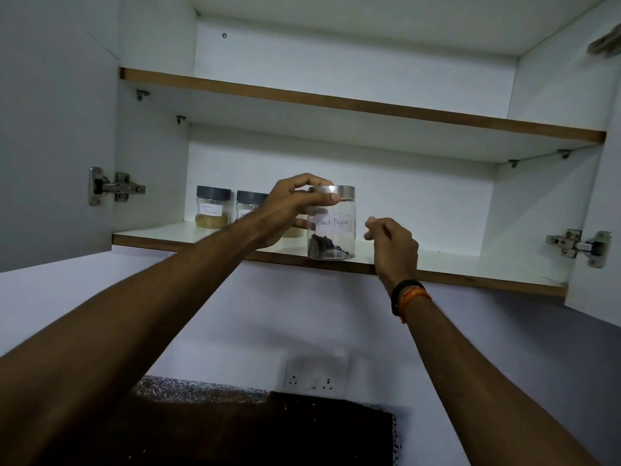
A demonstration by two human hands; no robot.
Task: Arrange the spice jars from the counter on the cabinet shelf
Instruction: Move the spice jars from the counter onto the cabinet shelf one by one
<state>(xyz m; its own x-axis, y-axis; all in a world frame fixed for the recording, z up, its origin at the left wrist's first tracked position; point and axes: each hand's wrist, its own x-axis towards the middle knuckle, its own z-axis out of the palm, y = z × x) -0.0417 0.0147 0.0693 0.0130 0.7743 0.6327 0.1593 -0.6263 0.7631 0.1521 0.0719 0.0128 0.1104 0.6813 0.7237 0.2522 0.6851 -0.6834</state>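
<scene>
A clear jar labelled "Black Pepper" [332, 230], with a silver lid and dark peppercorns at the bottom, stands near the front edge of the lower cabinet shelf [470, 267]. My left hand [292, 210] grips it around the lid and upper body. My right hand [393, 245] hovers just right of the jar, fingers loosely curled, holding nothing. Further left on the shelf stand two grey-lidded jars: one with yellowish powder [212, 207] and a second [250, 205] partly hidden behind my left hand. Another jar's base [291, 232] peeks out below my left palm.
The upper shelf [336, 102] holds nothing visible. Both cabinet doors hang open, with hinges at the left [114, 186] and right [581, 245]. Below are a wall socket [312, 381] and a dark counter [235, 428].
</scene>
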